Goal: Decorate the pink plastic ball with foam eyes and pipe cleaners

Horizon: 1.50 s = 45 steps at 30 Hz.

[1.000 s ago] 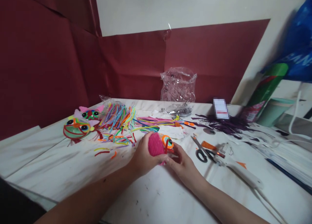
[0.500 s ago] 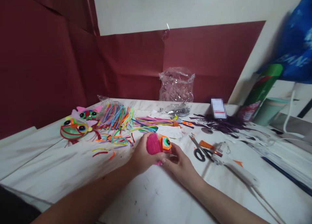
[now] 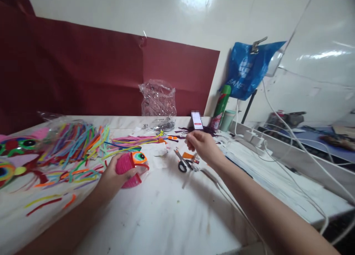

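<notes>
My left hand (image 3: 112, 177) is wrapped round a pink pipe-cleaner figure (image 3: 128, 167) with an orange and green eye, resting it on the white table (image 3: 172, 218). My right hand (image 3: 201, 146) is lifted over the table behind the scissors (image 3: 181, 162), its fingers curled together in a pinch; I cannot make out anything in them. A white glue gun (image 3: 197, 165) lies just below that hand.
Loose coloured pipe cleaners (image 3: 80, 140) and two finished faces (image 3: 12, 151) lie at the left. A clear plastic bag (image 3: 158, 99) stands at the back. A green can (image 3: 220, 107), a cup (image 3: 227, 120), a blue bag (image 3: 246, 70) and white cables (image 3: 291, 136) are at the right.
The view has swung to the right. My right hand has left the pink figure and risen toward the back, above the scissors. My left hand keeps holding the figure.
</notes>
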### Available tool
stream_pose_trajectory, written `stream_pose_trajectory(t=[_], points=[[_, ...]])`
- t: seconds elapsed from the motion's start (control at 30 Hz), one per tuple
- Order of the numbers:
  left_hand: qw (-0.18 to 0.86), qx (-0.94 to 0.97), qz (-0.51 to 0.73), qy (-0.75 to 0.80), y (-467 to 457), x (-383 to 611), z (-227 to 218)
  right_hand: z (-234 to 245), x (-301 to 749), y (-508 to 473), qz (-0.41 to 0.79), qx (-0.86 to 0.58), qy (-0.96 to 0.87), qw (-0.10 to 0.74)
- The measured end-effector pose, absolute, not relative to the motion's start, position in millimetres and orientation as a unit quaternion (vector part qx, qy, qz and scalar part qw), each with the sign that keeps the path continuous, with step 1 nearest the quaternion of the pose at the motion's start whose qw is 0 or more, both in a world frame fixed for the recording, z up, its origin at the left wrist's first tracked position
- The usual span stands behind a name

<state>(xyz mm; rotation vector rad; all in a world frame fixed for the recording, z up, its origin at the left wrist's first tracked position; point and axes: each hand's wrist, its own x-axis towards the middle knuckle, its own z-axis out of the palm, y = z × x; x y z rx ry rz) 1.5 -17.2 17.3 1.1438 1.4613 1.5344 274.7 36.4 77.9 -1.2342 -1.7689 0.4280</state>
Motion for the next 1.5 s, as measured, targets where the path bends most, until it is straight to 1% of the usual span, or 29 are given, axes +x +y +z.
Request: stream_pose_trajectory(t=[0.07,0.17,0.27,0.43,0.53,0.67,0.77,0.83,0.93,1.03,1.13,1.23,1.27,1.3,1.33,1.4,1.5], points=[[0.378,0.438,0.588,0.565,-16.1,0.4,16.6,63.2,282.6,35.1,0.151,-0.525,-0.75,0.373],[0.38,0.437,0.582,0.571,-14.5,-0.7,16.0,39.4,293.8,33.1,0.103,-0.557,-0.785,0.252],[0.384,0.45,0.575,0.565,-13.5,-1.3,15.8,30.4,306.0,32.2,0.044,-0.588,-0.792,0.158],[0.382,0.471,0.561,0.564,-14.5,-0.9,14.5,33.6,304.0,32.3,-0.03,-0.596,-0.798,0.079],[0.374,0.469,0.561,0.571,-17.3,1.0,17.0,29.1,286.7,34.9,-0.042,-0.58,-0.813,0.035],[0.371,0.462,0.561,0.578,-22.4,4.6,24.7,21.8,267.1,40.8,-0.042,-0.593,-0.804,-0.011],[0.362,0.461,0.558,0.588,-23.9,5.5,27.3,20.8,263.2,46.1,-0.015,-0.61,-0.792,-0.012],[0.365,0.463,0.56,0.583,-23.5,5.2,26.6,21.4,265.3,51.1,0.015,-0.627,-0.779,0.01],[0.374,0.46,0.574,0.565,-22.4,4.3,23.8,22.8,274.2,60.9,0.073,-0.645,-0.756,0.077],[0.385,0.456,0.574,0.562,-21.5,3.1,19.7,25.5,283.8,69.0,0.161,-0.635,-0.738,0.163],[0.4,0.478,0.563,0.542,-20.3,0.9,14.2,28.5,283.5,67.6,0.267,-0.568,-0.742,0.234],[0.429,0.486,0.558,0.517,-20.0,-1.5,9.7,29.5,270.5,51.6,0.378,-0.448,-0.751,0.303],[0.436,0.492,0.554,0.511,-20.4,-2.1,8.9,29.1,264.6,43.5,0.394,-0.414,-0.756,0.32],[0.439,0.5,0.548,0.507,-21.2,-2.4,8.6,28.1,258.9,34.9,0.386,-0.394,-0.768,0.325],[0.439,0.508,0.541,0.507,-22.2,-2.5,8.7,26.7,253.8,26.3,0.351,-0.385,-0.79,0.323],[0.432,0.524,0.527,0.511,-24.6,-2.0,9.8,22.4,246.6,11.8,0.235,-0.372,-0.842,0.311],[0.384,0.554,0.505,0.54,-28.4,0.5,13.2,14.7,244.2,1.6,0.085,-0.336,-0.897,0.274]])
